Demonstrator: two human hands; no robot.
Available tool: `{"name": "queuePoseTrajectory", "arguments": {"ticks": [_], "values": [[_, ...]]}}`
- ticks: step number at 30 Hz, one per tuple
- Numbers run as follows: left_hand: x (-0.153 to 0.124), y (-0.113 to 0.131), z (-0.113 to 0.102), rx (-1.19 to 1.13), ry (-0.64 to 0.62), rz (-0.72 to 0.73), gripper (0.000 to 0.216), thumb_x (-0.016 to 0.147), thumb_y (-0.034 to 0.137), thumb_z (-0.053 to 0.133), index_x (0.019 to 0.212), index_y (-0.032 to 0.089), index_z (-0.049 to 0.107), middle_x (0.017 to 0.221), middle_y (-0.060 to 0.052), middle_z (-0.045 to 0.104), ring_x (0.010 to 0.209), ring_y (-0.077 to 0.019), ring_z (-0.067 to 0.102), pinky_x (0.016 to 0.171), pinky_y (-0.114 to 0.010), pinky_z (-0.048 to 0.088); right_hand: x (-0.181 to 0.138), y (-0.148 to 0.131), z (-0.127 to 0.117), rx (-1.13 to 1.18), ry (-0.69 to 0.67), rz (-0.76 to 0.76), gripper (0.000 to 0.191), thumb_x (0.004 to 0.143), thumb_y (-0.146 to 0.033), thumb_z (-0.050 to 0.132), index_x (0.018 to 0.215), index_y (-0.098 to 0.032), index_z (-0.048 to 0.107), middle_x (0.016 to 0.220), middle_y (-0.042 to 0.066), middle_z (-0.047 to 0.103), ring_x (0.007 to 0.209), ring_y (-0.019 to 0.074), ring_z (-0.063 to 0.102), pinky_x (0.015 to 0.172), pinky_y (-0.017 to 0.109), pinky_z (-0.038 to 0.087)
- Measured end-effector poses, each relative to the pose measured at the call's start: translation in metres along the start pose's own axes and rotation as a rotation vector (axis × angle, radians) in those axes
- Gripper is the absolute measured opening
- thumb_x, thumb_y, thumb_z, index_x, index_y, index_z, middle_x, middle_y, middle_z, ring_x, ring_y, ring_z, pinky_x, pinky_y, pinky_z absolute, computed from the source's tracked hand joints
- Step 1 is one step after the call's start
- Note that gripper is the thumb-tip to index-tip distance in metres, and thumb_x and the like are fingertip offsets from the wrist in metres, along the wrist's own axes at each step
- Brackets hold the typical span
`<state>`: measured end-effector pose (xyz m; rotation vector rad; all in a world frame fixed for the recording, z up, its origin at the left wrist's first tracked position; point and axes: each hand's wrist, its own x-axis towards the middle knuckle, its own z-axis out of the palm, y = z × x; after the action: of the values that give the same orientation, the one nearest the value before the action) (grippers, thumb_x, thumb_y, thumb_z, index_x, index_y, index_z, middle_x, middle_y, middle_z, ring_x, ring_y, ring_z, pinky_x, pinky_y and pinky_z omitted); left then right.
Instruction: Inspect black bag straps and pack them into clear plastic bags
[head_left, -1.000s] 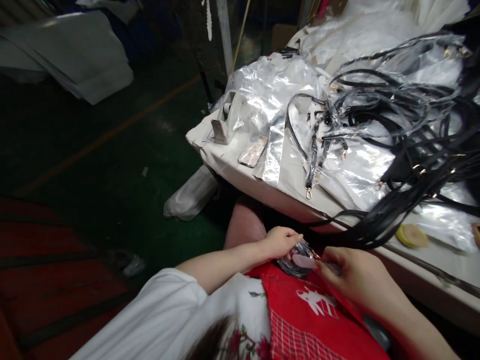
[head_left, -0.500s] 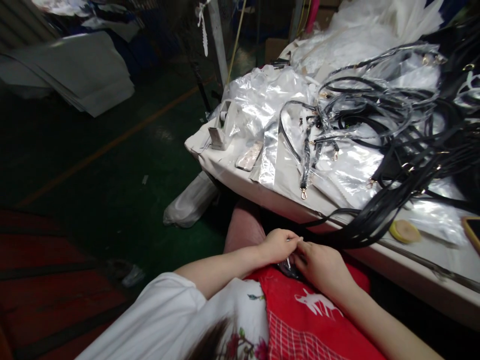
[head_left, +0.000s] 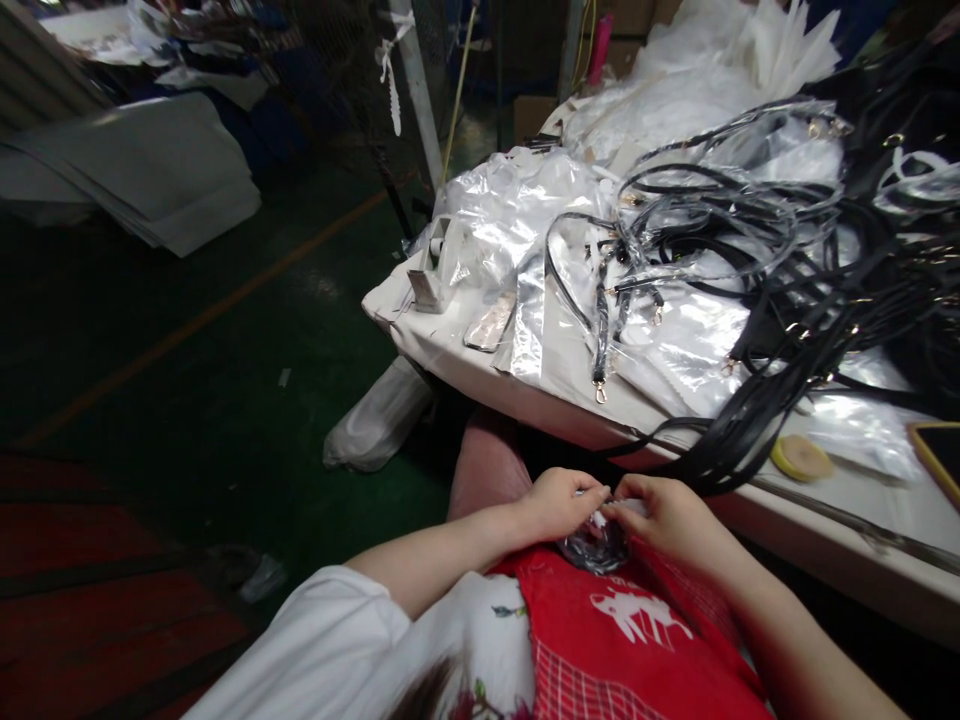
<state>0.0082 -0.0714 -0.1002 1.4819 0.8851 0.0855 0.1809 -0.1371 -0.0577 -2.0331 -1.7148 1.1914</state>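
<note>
Above the lap, a clear plastic bag with a coiled black strap inside hangs below both sets of fingertips. My left hand pinches its top edge between thumb and fingers. Close beside it, my right hand is closed in a pinch on the right part of the same edge. The fingers hide part of the bag's opening. A red apron with a white print lies behind the bag.
Black straps with gold clasps heap over the right of the white table. Clear plastic bags, a tape dispenser, a phone and a yellow tape roll lie there. A wrapped bundle rests on the floor.
My hands have shifted slightly apart at the fingertips, the right one turning outward. More of the bag and its coiled strap shows below them. The view has tilted a little.
</note>
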Motion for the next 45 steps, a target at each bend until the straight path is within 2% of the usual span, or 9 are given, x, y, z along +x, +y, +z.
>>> {"name": "queuePoseTrajectory", "arguments": {"ticks": [2,5,10,15,20,28,33,39,45], "values": [[0.000,0.001,-0.003,0.056,0.016,0.067,0.041,0.092,0.042,0.049,0.088,0.011,0.076,0.084,-0.008,0.075,0.076,-0.0182,0.067,0.062,-0.023,0.046,0.007,0.007,0.000,0.222,-0.033,-0.023,0.023,0.083,-0.041,0.061,0.074,-0.019,0.062,0.067,0.000,0.064,0.064,0.0167,0.057,0.060,0.027,0.041],[-0.001,0.001,-0.006,0.126,0.033,0.174,0.038,0.091,0.039,0.051,0.091,0.012,0.077,0.088,-0.008,0.076,0.079,-0.0180,0.066,0.065,-0.022,0.045,0.011,0.017,-0.001,0.529,-0.107,-0.026,0.034,0.080,-0.051,0.066,0.076,-0.018,0.062,0.067,0.000,0.063,0.061,0.0146,0.055,0.059,0.026,0.042],[-0.006,0.004,-0.006,0.178,0.060,0.243,0.036,0.091,0.034,0.049,0.085,0.012,0.077,0.081,-0.006,0.074,0.074,-0.0161,0.064,0.065,-0.022,0.044,0.013,0.023,0.007,0.769,-0.120,0.061,0.046,0.070,-0.061,0.073,0.074,-0.017,0.060,0.061,-0.003,0.059,0.049,0.0100,0.048,0.050,0.024,0.037],[-0.009,0.009,-0.003,0.154,0.114,0.251,0.031,0.085,0.041,0.063,0.081,0.014,0.077,0.077,-0.005,0.074,0.071,-0.0157,0.064,0.066,-0.022,0.045,0.020,0.028,0.017,0.814,-0.082,0.119,0.049,0.068,-0.065,0.073,0.069,-0.018,0.059,0.053,-0.004,0.054,0.044,0.0095,0.044,0.046,0.023,0.032],[-0.011,0.008,-0.002,0.094,0.125,0.298,0.025,0.083,0.034,0.065,0.082,0.012,0.077,0.079,-0.006,0.073,0.071,-0.0152,0.064,0.067,-0.022,0.045,0.026,0.032,0.030,0.865,-0.082,0.158,0.054,0.072,-0.071,0.064,0.066,-0.017,0.060,0.059,0.000,0.059,0.055,0.0148,0.052,0.056,0.028,0.042],[-0.009,0.003,-0.004,0.055,0.120,0.326,0.024,0.083,0.033,0.066,0.081,0.013,0.077,0.079,-0.006,0.071,0.073,-0.0151,0.062,0.069,-0.022,0.046,0.027,0.035,0.038,0.946,-0.011,0.176,0.043,0.068,-0.058,0.074,0.077,-0.018,0.062,0.057,-0.004,0.056,0.049,0.0106,0.044,0.050,0.024,0.034],[-0.009,0.000,-0.003,0.013,0.079,0.420,0.025,0.084,0.036,0.065,0.081,0.014,0.076,0.077,-0.005,0.068,0.072,-0.0140,0.060,0.068,-0.022,0.046,0.028,0.031,0.042,0.933,-0.015,0.152,0.043,0.052,-0.051,0.085,0.067,-0.016,0.064,0.058,0.000,0.060,0.055,0.0146,0.052,0.056,0.028,0.043],[-0.003,0.001,-0.006,0.094,0.165,0.320,0.021,0.082,0.034,0.067,0.075,0.015,0.073,0.082,-0.004,0.066,0.078,-0.0145,0.061,0.073,-0.022,0.045,0.019,0.022,0.034,0.884,0.168,0.122,0.042,0.060,-0.053,0.082,0.068,-0.017,0.062,0.058,-0.002,0.059,0.052,0.0116,0.049,0.052,0.024,0.039],[0.007,0.008,-0.005,0.192,0.109,0.195,0.048,0.091,0.051,0.050,0.069,0.013,0.071,0.062,0.000,0.061,0.059,-0.0107,0.052,0.054,-0.022,0.033,0.010,0.022,0.027,0.765,0.251,0.065,0.048,0.077,-0.064,0.064,0.073,-0.016,0.068,0.055,0.002,0.061,0.052,0.0161,0.055,0.052,0.027,0.045]]}}
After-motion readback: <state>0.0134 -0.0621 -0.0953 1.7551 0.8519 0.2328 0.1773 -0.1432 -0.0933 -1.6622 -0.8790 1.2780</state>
